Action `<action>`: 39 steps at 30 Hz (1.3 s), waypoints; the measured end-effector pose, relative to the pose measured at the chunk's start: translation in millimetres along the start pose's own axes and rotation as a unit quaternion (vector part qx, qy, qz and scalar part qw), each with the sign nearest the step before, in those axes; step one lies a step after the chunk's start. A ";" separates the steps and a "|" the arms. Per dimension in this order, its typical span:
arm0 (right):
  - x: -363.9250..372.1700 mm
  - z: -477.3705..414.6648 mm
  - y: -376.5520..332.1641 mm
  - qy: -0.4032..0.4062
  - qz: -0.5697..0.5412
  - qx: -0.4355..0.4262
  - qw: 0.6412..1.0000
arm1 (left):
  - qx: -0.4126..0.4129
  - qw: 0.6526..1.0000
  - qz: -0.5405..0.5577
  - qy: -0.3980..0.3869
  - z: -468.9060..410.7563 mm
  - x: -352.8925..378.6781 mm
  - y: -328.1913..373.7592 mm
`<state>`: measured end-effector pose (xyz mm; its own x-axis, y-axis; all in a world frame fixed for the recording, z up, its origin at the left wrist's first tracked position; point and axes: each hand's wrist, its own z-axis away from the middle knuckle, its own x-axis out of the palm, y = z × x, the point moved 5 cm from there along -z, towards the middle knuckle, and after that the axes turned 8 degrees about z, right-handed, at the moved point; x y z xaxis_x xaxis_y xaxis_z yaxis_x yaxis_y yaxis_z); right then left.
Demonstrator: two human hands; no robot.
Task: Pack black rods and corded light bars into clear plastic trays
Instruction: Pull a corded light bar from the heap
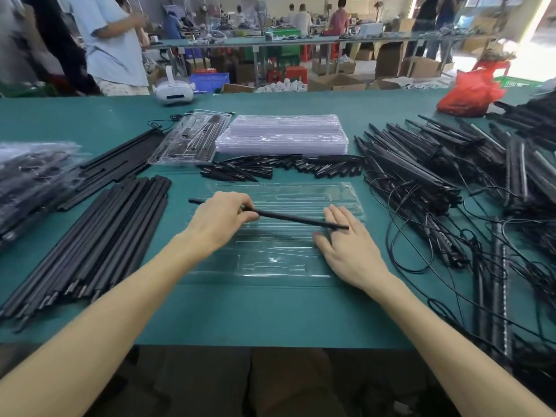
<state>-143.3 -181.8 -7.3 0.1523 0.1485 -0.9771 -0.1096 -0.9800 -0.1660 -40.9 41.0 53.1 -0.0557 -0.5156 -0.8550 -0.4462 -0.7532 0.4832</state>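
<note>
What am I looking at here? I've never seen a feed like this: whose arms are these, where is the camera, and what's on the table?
There is no machine here: a person works with two bare hands, and the single picture comes from a wide-angle camera worn on their head, looking forward and down. The left hand pinches a thin black rod, holding it over a clear plastic tray that lies on the green table. The right hand rests flat on the tray with straight fingers; the rod's far end crosses over them. To the left lies a pile of long black rods, to the right a tangle of corded light bars, and behind the tray short black pieces, a stack of empty trays and one filled tray.
</note>
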 end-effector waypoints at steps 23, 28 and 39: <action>-23.1 15.1 14.9 0.195 -0.220 0.111 0.949 | 0.020 0.997 0.066 0.033 5.7 26.6 -6.0; -17.0 11.9 10.1 0.164 -0.171 0.084 0.968 | 0.033 0.997 0.061 0.036 9.5 25.0 -6.8; -18.1 14.6 6.7 0.155 -0.143 0.054 0.976 | 0.116 0.989 0.010 0.086 20.4 24.2 4.5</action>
<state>-161.1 -189.1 7.3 0.4802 0.3513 -0.8038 -0.1182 -0.8821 -0.4561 -62.5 33.4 30.8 0.0786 -0.6061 -0.7915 -0.6414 -0.6385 0.4253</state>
